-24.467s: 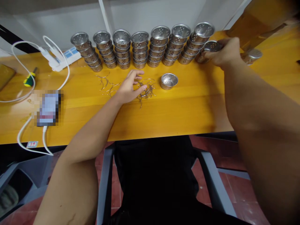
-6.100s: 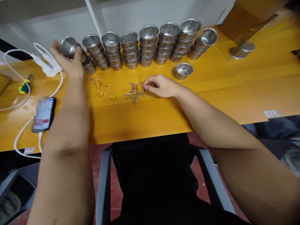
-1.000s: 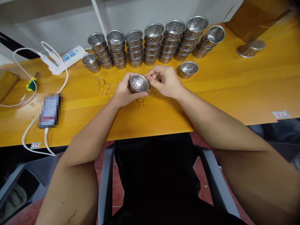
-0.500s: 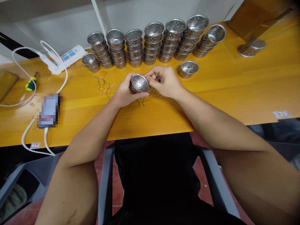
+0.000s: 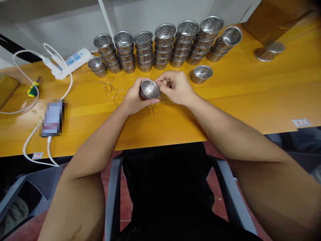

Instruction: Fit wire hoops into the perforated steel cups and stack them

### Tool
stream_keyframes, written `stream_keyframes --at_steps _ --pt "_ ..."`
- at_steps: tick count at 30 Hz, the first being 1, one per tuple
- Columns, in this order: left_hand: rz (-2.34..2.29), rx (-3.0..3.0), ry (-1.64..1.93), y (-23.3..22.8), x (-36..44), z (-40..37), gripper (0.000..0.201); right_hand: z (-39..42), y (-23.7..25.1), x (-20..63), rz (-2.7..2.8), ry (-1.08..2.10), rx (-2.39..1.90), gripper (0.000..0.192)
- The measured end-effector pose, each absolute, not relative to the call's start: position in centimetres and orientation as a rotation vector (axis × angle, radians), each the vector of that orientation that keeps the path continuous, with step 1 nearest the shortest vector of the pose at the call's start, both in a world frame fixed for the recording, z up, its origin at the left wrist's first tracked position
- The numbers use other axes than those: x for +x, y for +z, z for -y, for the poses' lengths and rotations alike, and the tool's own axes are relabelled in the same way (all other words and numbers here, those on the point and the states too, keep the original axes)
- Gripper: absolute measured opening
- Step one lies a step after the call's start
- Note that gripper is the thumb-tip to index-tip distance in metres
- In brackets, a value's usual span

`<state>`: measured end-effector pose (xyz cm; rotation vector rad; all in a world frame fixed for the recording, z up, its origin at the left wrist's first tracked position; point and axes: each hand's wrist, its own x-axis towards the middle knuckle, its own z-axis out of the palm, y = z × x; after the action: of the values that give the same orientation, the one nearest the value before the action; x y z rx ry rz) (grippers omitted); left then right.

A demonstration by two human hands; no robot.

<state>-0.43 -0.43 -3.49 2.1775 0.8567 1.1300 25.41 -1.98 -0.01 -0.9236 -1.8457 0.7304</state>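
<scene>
A small perforated metal cup is tilted with its mouth toward me, and my left hand is wrapped round its left side and bottom. My right hand pinches at the cup's right rim with thumb and forefinger. Whatever lies between those fingertips is too small to make out, perhaps part of a thin wire. Several thin curved wires are scattered on the wooden table left of the cup, and a few more show beneath it. Just right of my right hand stands a single perforated cup, upright.
Stacked perforated cups line the back of the table. An upside-down cup stands far right near a brown box. At left are a power strip, a screwdriver, and a phone with white cables.
</scene>
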Motion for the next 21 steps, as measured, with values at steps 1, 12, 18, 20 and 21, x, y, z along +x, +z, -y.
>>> stream_keyframes --at_steps 1,12,18,20,21 --pt "-0.858 2.167 1.131 -3.5 -0.4 0.4 0.113 2.0 -0.1 25.4 1.839 0.737 -0.919 0.014" --pt "-0.89 2.121 1.129 -3.3 -0.3 0.6 0.113 1.7 -0.2 25.6 1.839 0.743 -0.934 0.024" --pt "-0.888 2.139 1.14 -3.4 -0.2 0.4 0.115 1.3 -0.8 25.4 1.82 0.729 -0.912 0.017" --pt "-0.886 2.134 1.143 -3.5 -0.2 0.5 0.115 1.2 -1.0 25.3 1.804 0.74 -0.913 0.019" --pt "-0.888 2.128 1.14 -3.5 -0.2 0.5 0.115 1.2 -1.1 25.3 1.799 0.745 -0.917 0.019"
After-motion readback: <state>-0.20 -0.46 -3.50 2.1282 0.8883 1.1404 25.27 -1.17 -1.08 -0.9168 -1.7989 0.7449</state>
